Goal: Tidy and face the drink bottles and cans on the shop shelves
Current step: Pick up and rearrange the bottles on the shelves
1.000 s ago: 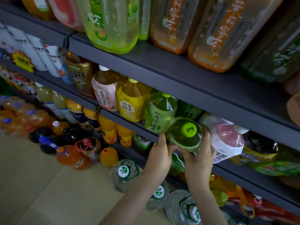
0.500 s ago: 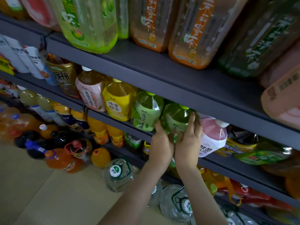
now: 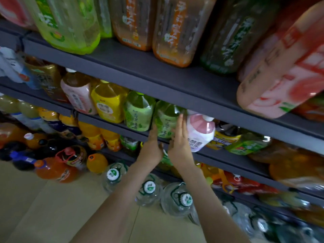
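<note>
The green tea bottle (image 3: 165,118), at frame centre on the middle shelf (image 3: 228,162), is flanked by the left hand (image 3: 152,146) and right hand (image 3: 178,144), both released, fingers straight and laid against its sides. It is best squared by even pressure, label turned outward, without the pink bottle (image 3: 199,130) at its right being nudged. In this row two green bottles, one yellow bottle (image 3: 108,104) and two pink are counted.

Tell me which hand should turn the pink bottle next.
Right. The right hand is beside the pink bottle; the left hand is on the far side of the green bottle.
</note>
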